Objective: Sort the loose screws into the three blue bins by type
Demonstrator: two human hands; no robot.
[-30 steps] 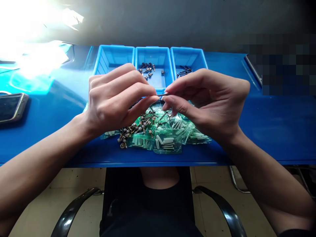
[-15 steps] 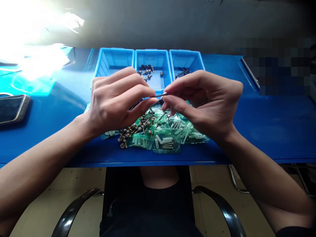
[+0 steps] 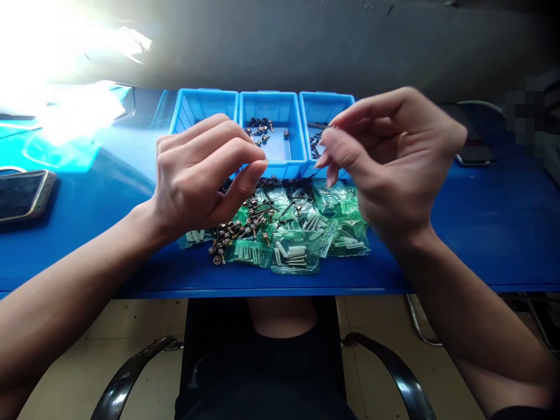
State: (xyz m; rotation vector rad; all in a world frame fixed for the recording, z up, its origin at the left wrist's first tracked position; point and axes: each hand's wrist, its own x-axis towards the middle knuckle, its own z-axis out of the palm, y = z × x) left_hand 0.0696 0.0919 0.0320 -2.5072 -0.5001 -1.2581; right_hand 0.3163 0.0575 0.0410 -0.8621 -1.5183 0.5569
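Note:
My left hand (image 3: 205, 175) hovers over the left side of the pile, thumb and forefinger pinched together and the other fingers curled; what it holds, if anything, is hidden. Raised beside the right-hand blue bin (image 3: 306, 111) is my right hand (image 3: 389, 157), thumb and forefinger closed on a thin dark screw (image 3: 331, 126), of which only a bit shows. Long dark screws (image 3: 315, 143) lie in that bin. Below the hands, loose hex-head screws (image 3: 236, 230) and dark screws lie on green-tinted clear packets (image 3: 295, 269) holding white wall plugs and screws.
The middle blue bin (image 3: 280, 149) holds several short hex-head screws. Left of it stands another blue bin (image 3: 207, 96), partly behind my left hand. One phone (image 3: 21, 195) lies at the far left, another phone (image 3: 476, 153) at the right. The blue table's front edge (image 3: 306, 291) is close to my body.
My right hand has moved up and right, away from my left hand, taking the thin dark screw that both held. My left hand has shifted slightly left and stays closed.

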